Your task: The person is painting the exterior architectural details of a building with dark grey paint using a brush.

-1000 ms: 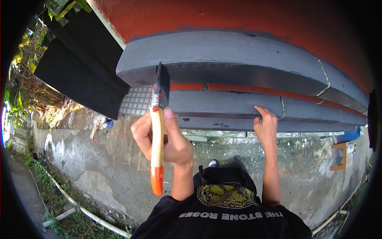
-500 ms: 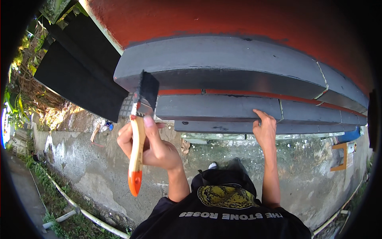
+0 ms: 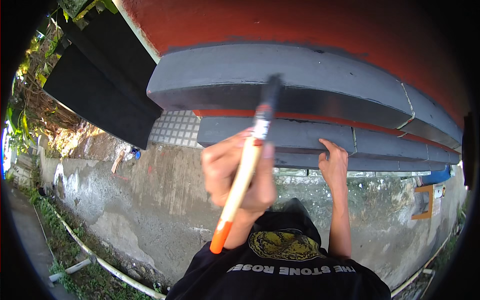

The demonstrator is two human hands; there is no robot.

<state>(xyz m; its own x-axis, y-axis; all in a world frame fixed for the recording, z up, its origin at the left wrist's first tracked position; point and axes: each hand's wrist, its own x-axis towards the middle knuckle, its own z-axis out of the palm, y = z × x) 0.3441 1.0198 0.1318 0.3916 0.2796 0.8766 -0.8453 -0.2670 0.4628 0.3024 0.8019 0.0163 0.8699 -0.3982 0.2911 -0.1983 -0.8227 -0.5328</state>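
Observation:
My left hand [image 3: 237, 177] is closed around the pale wooden handle of a paintbrush [image 3: 245, 167], which is orange at its lower end. Smeared by motion, the dark bristles point up in front of the upper grey ledge [image 3: 215, 67]; whether they touch it I cannot tell. Over to the right, my right hand [image 3: 334, 161] holds nothing. Its index finger stretches to the middle grey ledge [image 3: 290, 131] and seems to rest at its front edge, with the thumb apart.
A red wall [image 3: 260, 22] rises behind the ledges. At left hangs a large black panel [image 3: 100, 80] above a tiled patch [image 3: 175, 129]. On the concrete floor [image 3: 125, 220] lie a small blue-lidded container [image 3: 137, 154] and, far right, an orange-yellow frame [image 3: 424, 204]. A pale pipe [image 3: 95, 255] runs along the ground.
My left hand has swung the paintbrush to the right, from beside the ledges' left end to in front of the upper ledge. My right hand has stayed in place.

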